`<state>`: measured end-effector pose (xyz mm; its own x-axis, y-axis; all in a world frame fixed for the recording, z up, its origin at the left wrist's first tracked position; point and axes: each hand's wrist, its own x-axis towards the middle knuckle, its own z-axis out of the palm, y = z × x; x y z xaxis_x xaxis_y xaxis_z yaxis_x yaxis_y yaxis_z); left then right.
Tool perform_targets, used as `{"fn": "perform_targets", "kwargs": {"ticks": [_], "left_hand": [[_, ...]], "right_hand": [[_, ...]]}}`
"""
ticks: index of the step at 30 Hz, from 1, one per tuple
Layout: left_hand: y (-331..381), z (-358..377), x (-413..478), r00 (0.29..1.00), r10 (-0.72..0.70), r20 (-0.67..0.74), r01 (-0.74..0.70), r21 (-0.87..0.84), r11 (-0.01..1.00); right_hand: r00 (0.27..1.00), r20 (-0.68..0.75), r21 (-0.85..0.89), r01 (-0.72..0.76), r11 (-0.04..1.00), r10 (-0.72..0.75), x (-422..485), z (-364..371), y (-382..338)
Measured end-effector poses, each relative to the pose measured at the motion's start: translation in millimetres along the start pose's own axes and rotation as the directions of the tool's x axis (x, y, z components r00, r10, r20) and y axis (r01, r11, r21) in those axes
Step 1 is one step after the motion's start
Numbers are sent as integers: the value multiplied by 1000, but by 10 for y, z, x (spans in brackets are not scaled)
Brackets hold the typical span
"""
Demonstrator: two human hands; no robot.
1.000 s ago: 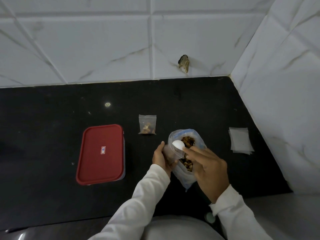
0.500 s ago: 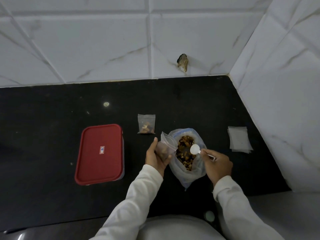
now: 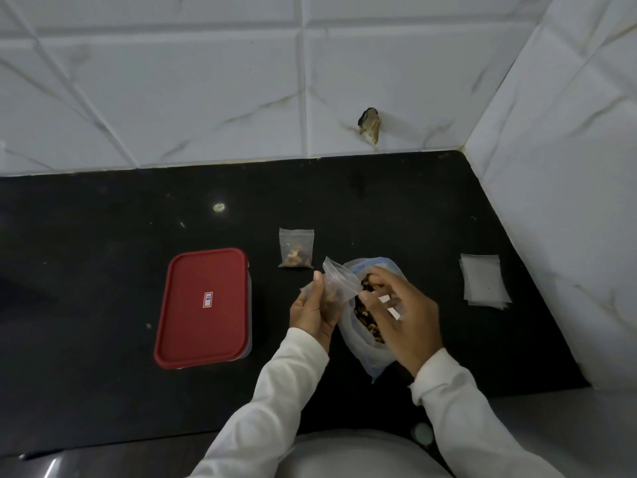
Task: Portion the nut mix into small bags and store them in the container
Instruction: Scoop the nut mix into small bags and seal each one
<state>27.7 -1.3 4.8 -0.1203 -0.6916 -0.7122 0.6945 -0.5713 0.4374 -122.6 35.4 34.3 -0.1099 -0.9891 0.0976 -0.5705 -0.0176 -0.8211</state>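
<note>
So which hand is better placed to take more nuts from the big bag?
Right, probably. The right hand hangs over the open big bag; the left hand holds the small bag.

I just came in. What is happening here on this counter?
A person is portioning nuts. The left hand holds a small bag beside the big bag of nut mix, and the right hand reaches over that bag. One filled bag lies on the counter. The red-lidded container is closed.
</note>
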Motion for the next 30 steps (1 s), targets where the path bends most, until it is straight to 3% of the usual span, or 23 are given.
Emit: {"fn": "perform_targets", "kwargs": {"ticks": [2,5,10,14,17,20,23,30], "left_hand": [[-17,30,-18,1000,24,0,-24,36,999],[-27,66,-51,997,79,-4,-79,69,995],[10,80,-97,981,186,-46,-177,154,972],[137,57,-289,952,283,117,-301,203,932],[330,73,-427,869,411,275,-488,342,803],[466,153,-492,820,403,405,-567,491,661],[494,192,-481,777,469,420,-627,579,521],[426,144,-434,870,376,320,-493,608,623]], "right_hand": [[996,61,0,72,997,-72,55,49,-94],[995,97,-21,32,999,-29,115,107,-118],[998,29,76,-58,995,56,175,45,-215],[998,-66,285,-3,958,23,200,-127,-459],[997,62,396,-75,915,56,272,-234,-562],[978,193,405,-152,901,78,323,-256,-619],[975,192,407,-186,894,115,333,-209,-668],[906,180,570,-414,710,383,284,-60,-634]]}}
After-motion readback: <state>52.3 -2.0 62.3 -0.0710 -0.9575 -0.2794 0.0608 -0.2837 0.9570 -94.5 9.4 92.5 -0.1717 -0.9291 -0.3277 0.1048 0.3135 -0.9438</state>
